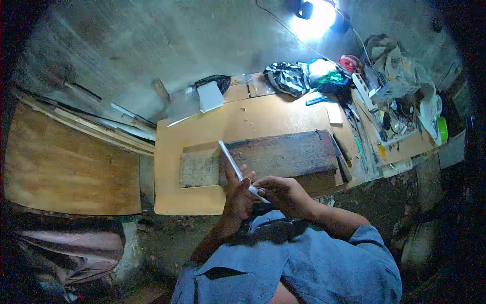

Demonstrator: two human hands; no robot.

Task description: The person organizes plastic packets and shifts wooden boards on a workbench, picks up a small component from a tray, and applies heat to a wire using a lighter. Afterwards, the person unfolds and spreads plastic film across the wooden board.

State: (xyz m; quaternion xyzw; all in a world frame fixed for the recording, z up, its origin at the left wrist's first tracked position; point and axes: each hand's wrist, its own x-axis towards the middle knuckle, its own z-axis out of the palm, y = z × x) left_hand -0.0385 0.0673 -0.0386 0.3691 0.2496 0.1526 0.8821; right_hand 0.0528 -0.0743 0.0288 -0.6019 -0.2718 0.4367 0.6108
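A thin white strip [231,161] slants over the near side of the worktable, in front of my chest. My left hand [239,195] is wrapped round its lower half, fingers curled against it. At its lower end, my right hand [284,195] pinches the strip with bent fingers. Beneath and beyond the hands lies a dark, worn wooden board [288,154], with a paler board [198,168] at its left. Both rest on the light wooden tabletop [169,197].
A white pad [210,96] and striped cloth [288,78] lie at the back. At the right are a white basket [392,90], scattered tools and a green object [442,130]. A brown panel [71,162] stands at the left, and a lamp [314,19] shines above.
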